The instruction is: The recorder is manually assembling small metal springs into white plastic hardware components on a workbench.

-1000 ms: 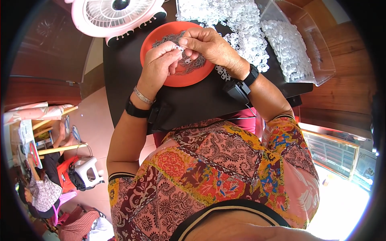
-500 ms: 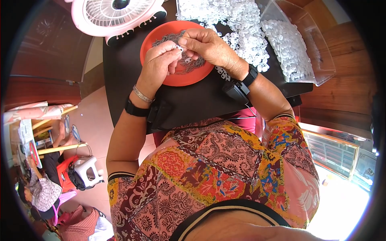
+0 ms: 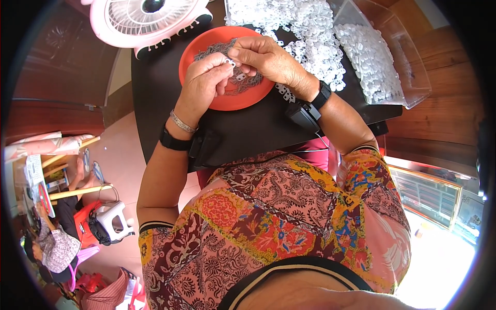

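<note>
Over an orange-red bowl (image 3: 232, 105), my two hands meet at the fingertips. My left hand (image 3: 202, 82) pinches a small white plastic piece with holes (image 3: 230, 62) between thumb and fingers. Right beside that piece, my right hand (image 3: 264, 58) has thumb and forefinger pressed together. What my right fingers hold, if anything, is too small and covered to name. Below the hands, a heap of small grey pieces (image 3: 214, 48) lies in the bowl. A loose white piece (image 3: 240, 77) rests on the heap.
Many similar white pieces (image 3: 318, 49) are spread on the black table (image 3: 248, 132) beyond my right hand. More fill a clear plastic bin (image 3: 413, 72) at the right. A pink fan (image 3: 150, 26) stands far left. Another person (image 3: 59, 248) and a white stool (image 3: 113, 222) are at lower left.
My hands hold almost the same pose over the bowl. At lower left, the other person has shifted slightly, and more of some red things shows there.
</note>
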### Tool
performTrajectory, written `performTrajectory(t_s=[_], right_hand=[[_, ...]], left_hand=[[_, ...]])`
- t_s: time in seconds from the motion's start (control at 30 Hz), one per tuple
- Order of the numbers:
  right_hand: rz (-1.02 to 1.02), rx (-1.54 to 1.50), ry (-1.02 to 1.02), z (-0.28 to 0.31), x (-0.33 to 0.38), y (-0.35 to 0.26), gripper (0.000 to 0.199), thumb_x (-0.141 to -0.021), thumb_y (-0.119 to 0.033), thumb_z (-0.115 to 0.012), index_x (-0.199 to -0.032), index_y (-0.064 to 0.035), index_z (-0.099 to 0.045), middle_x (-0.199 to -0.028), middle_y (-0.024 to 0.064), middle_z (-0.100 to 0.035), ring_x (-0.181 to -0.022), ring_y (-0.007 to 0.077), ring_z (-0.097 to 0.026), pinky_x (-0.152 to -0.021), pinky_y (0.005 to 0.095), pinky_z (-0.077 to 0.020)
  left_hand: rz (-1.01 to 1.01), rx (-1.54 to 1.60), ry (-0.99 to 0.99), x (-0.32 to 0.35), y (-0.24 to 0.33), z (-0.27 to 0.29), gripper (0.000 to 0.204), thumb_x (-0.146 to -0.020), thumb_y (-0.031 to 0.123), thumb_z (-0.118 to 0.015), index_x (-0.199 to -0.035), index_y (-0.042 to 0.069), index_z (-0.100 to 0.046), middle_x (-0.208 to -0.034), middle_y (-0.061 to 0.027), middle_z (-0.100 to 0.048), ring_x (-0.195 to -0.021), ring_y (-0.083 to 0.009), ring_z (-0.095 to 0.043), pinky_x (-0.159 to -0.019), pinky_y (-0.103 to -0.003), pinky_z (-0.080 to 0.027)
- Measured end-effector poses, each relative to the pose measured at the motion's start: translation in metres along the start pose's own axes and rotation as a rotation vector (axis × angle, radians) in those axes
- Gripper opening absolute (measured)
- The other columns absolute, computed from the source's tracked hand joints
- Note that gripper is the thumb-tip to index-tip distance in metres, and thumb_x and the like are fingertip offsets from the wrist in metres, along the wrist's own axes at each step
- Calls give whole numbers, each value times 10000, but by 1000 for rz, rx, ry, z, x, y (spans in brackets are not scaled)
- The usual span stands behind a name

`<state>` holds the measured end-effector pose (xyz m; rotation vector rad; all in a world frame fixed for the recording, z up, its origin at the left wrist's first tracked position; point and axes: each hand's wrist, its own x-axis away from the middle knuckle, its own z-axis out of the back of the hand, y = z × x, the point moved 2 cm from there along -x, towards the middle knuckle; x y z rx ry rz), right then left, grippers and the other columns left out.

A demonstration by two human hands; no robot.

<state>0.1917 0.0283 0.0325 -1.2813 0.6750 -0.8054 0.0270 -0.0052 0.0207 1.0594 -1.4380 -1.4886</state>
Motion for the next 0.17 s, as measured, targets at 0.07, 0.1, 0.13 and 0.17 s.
performTrajectory(t_s=[0.07, 0.1, 0.13, 0.17], right_hand=[[45, -3, -30, 0, 0, 0, 253, -952, -243, -521, -815, -45, -597, -617, -39, -466, -575, 44, -433, -532, 197, -369], [45, -3, -30, 0, 0, 1, 253, -952, -243, -521, -815, -45, -597, -617, -39, -466, -575, 44, -433, -532, 197, -369], [75, 22, -28, -1, 0, 0, 248, -948, -245, -529, -815, -47, -597, -616, -35, -466, -576, 47, -433, -532, 195, -368], [104, 47, -25, -2, 0, 0, 244, -943, -248, -538, -815, -49, -597, -615, -30, -466, -577, 50, -433, -531, 194, -366]], left_hand=[[1, -7, -2, 0, 0, 0, 189, -874, 184, -522, -783, 29, -579, -604, 20, -487, -503, -51, -428, -454, -202, -321], [0, -12, 1, 0, -1, 1, 186, -873, 182, -521, -788, 28, -582, -603, 19, -486, -503, -51, -429, -455, -202, -323], [-1, -17, 4, 0, -2, 1, 184, -873, 179, -521, -793, 26, -585, -603, 19, -485, -503, -51, -429, -457, -202, -324], [-2, -17, 3, 0, -2, 1, 181, -871, 176, -522, -802, 23, -589, -602, 18, -484, -503, -53, -428, -457, -205, -328]])
